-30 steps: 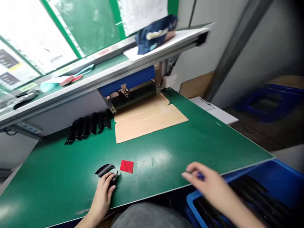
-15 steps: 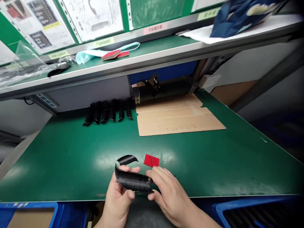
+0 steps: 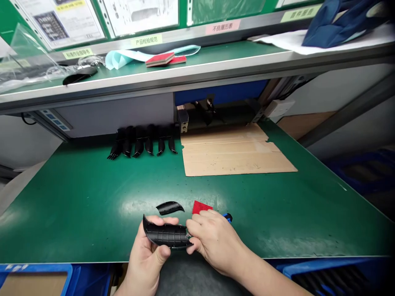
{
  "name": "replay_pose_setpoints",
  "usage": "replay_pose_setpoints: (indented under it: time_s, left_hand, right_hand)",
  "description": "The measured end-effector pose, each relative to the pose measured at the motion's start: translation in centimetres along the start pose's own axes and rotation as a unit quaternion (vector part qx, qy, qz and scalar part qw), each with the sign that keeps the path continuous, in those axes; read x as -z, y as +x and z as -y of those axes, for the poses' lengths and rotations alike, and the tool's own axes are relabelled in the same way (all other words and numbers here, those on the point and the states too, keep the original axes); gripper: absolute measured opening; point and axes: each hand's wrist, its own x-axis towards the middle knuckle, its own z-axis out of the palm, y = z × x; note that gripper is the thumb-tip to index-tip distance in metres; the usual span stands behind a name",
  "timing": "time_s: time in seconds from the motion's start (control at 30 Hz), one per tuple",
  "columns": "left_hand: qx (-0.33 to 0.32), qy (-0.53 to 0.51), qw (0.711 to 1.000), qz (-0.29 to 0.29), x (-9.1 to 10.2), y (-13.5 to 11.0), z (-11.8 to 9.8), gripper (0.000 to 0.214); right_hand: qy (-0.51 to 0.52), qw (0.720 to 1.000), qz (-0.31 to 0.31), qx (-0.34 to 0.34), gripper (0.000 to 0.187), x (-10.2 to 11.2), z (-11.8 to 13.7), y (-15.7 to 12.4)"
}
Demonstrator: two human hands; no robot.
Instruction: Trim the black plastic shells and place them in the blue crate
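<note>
While a blue bin [image 3: 37,268] sits below the bench at far left, my left hand [image 3: 147,250] turns palm-up just over the edge of the green mat [image 3: 77,209], fingers curled over the top of a ribbed black plastic piece [image 3: 165,234] and thumb pressing it from below. My right hand [image 3: 214,240] pinches that piece's right end, fingers pressed together, so it spans both hands. Just beyond lie a curved black piece [image 3: 169,207] and a red square [image 3: 202,206], partly behind my right fingers [image 3: 200,224] — a blue-and-black item [image 3: 228,217] pokes out, too hidden to name. Farther back stand black pronged parts [image 3: 142,144], then a cardboard sheet [image 3: 234,154].
</note>
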Motion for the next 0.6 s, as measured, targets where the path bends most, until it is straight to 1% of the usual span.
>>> replay_pose_setpoints:
  time_s: [0.1,0.2,0.23,0.3,0.37,0.43,0.5,0.6]
  left_hand:
    - [0.004,0.017,1.0,0.004,-0.2,0.5,0.2,0.038]
    - [0.01,0.018,1.0,-0.021,-0.9,0.8,0.6,0.039]
    - [0.013,0.01,0.999,-0.031,-1.2,0.9,0.7,0.04]
    - [0.022,-0.013,0.999,-0.043,-1.7,1.2,0.9,0.041]
    - [0.027,-0.024,0.999,-0.032,-2.0,1.4,1.1,0.04]
    - [0.028,-0.022,0.999,-0.017,-2.2,1.7,1.2,0.04]
    - [0.032,-0.009,0.999,-0.021,-2.4,1.9,1.1,0.042]
    - [0.041,0.015,0.999,-0.03,-3.0,2.1,0.8,0.043]
  right_hand:
    - [0.077,0.996,0.044,0.015,0.064,0.1,-0.9,-0.1]
    - [0.177,0.981,0.075,0.023,0.059,0.3,-1.7,-0.5]
    - [0.203,0.977,0.069,0.015,0.058,0.3,-1.8,-0.6]
    - [0.234,0.972,0.03,-0.01,0.058,0.3,-1.9,-0.9]
    - [0.227,0.973,-0.025,-0.035,0.063,0.3,-1.9,-1.1]
    - [0.18,0.98,-0.066,-0.053,0.068,0.3,-2.0,-1.3]
    - [0.117,0.988,-0.08,-0.061,0.071,0.2,-2.1,-1.4]
    - [0.036,0.996,-0.067,-0.055,0.071,0.3,-2.5,-1.5]
